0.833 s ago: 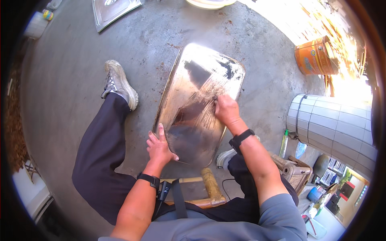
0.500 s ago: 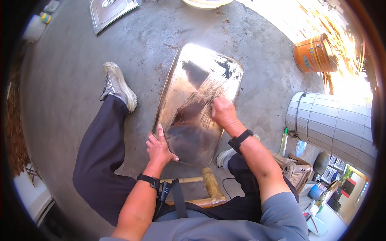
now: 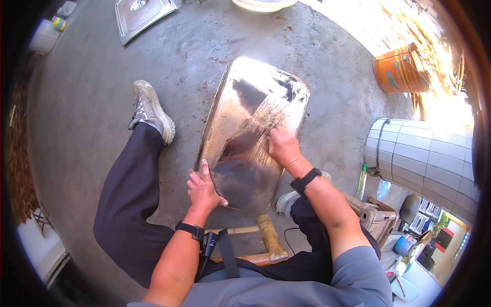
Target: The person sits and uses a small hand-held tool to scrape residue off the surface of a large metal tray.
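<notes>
Across the floor [image 3: 76, 128], bucket [image 3: 400, 70] and lid [image 3: 140, 24] lie well clear of the tray [image 3: 243, 143] — left hand [image 3: 203, 193] spread at its near-left corner, right hand [image 3: 284, 147] fisted on top, contents hidden.

The metal tray [image 3: 248, 134] looks glossy, the concrete floor [image 3: 189, 66] matt.

A rectangular metal tray [image 3: 243, 135], streaked with dark grime, lies on the grey floor [image 3: 199, 66]. The left hand [image 3: 203, 192], fingers spread, touches the tray's near left corner. The right hand [image 3: 284, 146] is curled against its right side; whatever may be inside that fist is hidden. Left of the tray is a shoe [image 3: 153, 112]; beyond it, a lid [image 3: 146, 16] and a basin [image 3: 263, 5]; to its right, an orange bucket [image 3: 399, 70].
</notes>
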A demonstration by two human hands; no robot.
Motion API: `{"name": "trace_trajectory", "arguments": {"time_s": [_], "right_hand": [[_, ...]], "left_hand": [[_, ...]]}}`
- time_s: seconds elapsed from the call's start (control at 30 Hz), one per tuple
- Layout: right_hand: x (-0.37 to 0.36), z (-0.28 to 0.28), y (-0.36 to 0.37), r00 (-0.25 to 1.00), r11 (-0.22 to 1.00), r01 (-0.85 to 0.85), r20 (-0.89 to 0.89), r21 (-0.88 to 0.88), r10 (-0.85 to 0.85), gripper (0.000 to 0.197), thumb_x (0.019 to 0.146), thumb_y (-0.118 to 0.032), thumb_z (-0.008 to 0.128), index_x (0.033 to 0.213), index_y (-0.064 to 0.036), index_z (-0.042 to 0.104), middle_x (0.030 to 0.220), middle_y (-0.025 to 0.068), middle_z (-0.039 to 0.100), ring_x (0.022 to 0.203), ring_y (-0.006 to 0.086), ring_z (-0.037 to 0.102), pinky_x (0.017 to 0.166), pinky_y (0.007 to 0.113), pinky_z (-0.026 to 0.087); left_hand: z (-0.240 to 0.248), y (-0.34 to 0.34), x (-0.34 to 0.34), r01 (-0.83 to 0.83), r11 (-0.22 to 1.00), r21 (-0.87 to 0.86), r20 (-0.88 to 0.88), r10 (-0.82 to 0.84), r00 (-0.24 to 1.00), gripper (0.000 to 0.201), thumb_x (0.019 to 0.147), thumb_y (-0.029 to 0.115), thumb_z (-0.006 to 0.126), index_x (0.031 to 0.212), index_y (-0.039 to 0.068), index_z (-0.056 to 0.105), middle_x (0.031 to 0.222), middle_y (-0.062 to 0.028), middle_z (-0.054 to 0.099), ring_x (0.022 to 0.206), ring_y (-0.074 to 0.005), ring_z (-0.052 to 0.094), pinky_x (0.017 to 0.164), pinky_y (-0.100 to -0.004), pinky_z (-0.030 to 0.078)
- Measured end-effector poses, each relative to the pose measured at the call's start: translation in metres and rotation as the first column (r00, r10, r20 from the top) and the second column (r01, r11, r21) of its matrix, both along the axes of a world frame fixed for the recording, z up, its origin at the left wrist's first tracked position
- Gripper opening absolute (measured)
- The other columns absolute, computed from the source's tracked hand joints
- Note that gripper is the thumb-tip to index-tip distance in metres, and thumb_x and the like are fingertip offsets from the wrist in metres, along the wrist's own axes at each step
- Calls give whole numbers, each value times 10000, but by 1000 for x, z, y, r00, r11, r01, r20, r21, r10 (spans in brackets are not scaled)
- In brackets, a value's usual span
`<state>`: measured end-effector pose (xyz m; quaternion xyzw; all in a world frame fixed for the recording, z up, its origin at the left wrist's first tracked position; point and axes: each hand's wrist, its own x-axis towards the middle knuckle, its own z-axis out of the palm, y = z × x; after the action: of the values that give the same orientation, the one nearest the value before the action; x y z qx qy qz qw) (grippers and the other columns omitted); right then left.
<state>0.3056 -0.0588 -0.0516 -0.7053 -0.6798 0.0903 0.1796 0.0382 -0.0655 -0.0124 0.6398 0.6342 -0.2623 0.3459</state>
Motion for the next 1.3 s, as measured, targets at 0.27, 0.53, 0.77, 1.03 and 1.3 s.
{"name": "trace_trajectory", "arguments": {"time_s": [0.27, 0.53, 0.77, 1.03, 1.3], "right_hand": [[-1, -2, -5, 1000, 999, -16, 16, 38, 15, 133, 730, -81, 623, 695, -71, 495, 662, 122, 501, 638, 310, 565, 582, 423, 487], [-16, -3, -16, 986, 986, -164, -16, -11, 164, 88, 696, -79, 603, 692, -81, 514, 671, 119, 528, 621, 303, 554, 576, 418, 489], [15, -8, 9, 998, 995, 48, 42, 92, -52, 75, 695, -48, 585, 710, -72, 516, 695, 127, 531, 623, 313, 559, 558, 418, 484], [-23, 3, -7, 995, 995, -102, -12, -18, 102, 86, 677, -75, 611, 724, -60, 541, 696, 127, 541, 696, 310, 589, 594, 421, 502], [-76, 13, -30, 933, 913, -353, -144, -206, 328, 105, 670, -60, 600, 744, -67, 527, 716, 116, 532, 681, 300, 586, 626, 400, 527]], "left_hand": [[-5, -1, 2, -18, 1000, 9, 11, 18, 1000, 1529, 384, 315, 957, 1512, 223, -72, 1476, -337, 118, 1297, -468, 304, 984, -553, 391], [-6, 0, -2, -6, 1000, 6, -20, 6, 1000, 1539, 381, 328, 956, 1511, 230, -85, 1477, -327, 121, 1291, -461, 313, 987, -542, 394], [-5, 0, 6, 14, 1000, 14, 27, -14, 1000, 1579, 348, 317, 963, 1505, 163, -102, 1460, -348, 122, 1293, -485, 299, 1009, -535, 385], [-3, 1, 7, 4, 1000, 9, 19, -5, 1000, 1523, 405, 321, 953, 1511, 242, -91, 1489, -315, 112, 1306, -457, 300, 993, -539, 387], [-1, -2, -2, 9, 999, -38, -52, -11, 999, 1504, 426, 341, 947, 1510, 251, -91, 1493, -311, 112, 1307, -451, 303, 994, -546, 383]]}}
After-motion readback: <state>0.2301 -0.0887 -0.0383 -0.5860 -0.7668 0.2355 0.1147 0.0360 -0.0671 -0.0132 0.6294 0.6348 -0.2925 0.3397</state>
